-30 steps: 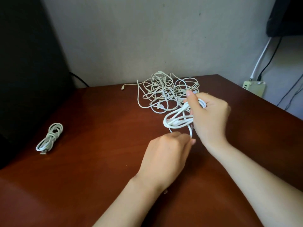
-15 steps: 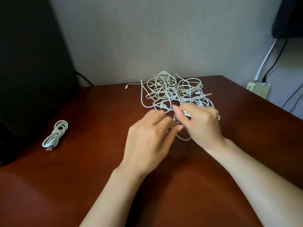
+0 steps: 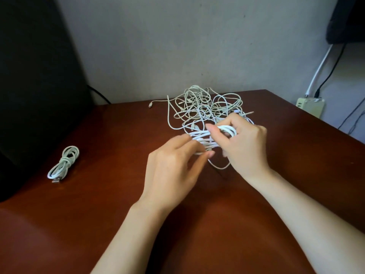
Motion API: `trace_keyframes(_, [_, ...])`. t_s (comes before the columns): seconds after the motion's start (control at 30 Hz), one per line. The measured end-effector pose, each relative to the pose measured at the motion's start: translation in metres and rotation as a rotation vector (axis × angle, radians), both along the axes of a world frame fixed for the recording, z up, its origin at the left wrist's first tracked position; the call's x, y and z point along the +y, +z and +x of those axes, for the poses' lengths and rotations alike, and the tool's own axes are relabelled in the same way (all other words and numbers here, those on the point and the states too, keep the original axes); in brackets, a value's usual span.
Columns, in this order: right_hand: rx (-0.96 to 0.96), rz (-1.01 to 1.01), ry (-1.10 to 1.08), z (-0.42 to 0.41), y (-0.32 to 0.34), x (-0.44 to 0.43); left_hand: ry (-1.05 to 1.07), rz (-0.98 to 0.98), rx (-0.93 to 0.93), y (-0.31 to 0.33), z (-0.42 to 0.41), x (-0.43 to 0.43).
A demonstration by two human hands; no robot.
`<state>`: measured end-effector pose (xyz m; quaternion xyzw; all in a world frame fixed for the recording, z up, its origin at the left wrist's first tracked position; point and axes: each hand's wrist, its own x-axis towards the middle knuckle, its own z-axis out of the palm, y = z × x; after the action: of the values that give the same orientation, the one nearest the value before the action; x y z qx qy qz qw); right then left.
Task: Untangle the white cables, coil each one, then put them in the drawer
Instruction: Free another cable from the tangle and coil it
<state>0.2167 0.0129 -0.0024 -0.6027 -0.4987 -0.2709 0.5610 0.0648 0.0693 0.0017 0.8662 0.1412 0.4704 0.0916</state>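
A tangle of white cables point(image 3: 205, 104) lies at the back of the brown table point(image 3: 98, 194). Just in front of it my right hand point(image 3: 243, 143) grips a bundle of white cable loops point(image 3: 203, 138), with one loose loop hanging below it. My left hand point(image 3: 173, 167) is at the bundle's left end, fingertips pinching the cable there. A finished coiled white cable point(image 3: 64, 163) with a USB plug lies alone at the left of the table. No drawer is in view.
A large dark object point(image 3: 35, 76) stands at the table's left edge. A wall point(image 3: 177, 46) closes the back. A cream power strip point(image 3: 311, 105) with black and white leads hangs beyond the right edge.
My left hand rose from below the bundle to meet the right hand. The bundle turned from hanging upright to lying sideways between both hands. The coiled cable at the left stayed put.
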Motion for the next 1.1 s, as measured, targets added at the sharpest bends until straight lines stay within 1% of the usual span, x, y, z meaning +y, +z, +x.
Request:
trace_keyframes(0.13, [0.101,0.027,-0.04,0.002,-0.001,0.001,-0.116,-0.024,0.14,-0.007,0.008,-0.011])
trace_keyframes(0.23, [0.03,0.011,-0.078,0.001,-0.006,0.005,-0.177,-0.023,0.222,-0.01,0.011,-0.014])
trace_keyframes(0.37, [-0.144,-0.023,-0.066,0.006,-0.01,0.006,-0.206,-0.063,0.208,-0.005,0.007,-0.009])
trace_keyframes(0.47, [-0.233,-0.054,-0.008,0.008,-0.01,0.007,-0.138,-0.011,0.186,0.002,0.001,-0.006])
trace_keyframes(0.6, [-0.221,-0.146,0.129,0.007,-0.01,0.004,-0.059,0.016,0.113,0.011,-0.009,0.006])
trace_keyframes(0.7, [-0.188,-0.149,0.218,0.004,-0.005,0.001,-0.026,0.019,0.095,0.014,-0.014,0.015])
trace_keyframes(0.8, [-0.18,-0.136,0.28,-0.005,0.0,-0.001,-0.045,-0.059,0.073,0.013,-0.015,0.022])
trace_keyframes(0.93, [-0.124,-0.137,0.339,-0.016,0.006,-0.006,-0.139,-0.271,0.063,0.01,-0.019,0.032])
trace_keyframes(1.03, [-0.042,-0.179,0.387,-0.021,0.007,-0.009,-0.195,-0.418,0.042,0.009,-0.021,0.035])
trace_keyframes(1.1, [0.054,-0.227,0.441,-0.026,0.008,-0.012,-0.225,-0.494,0.026,0.007,-0.021,0.036])
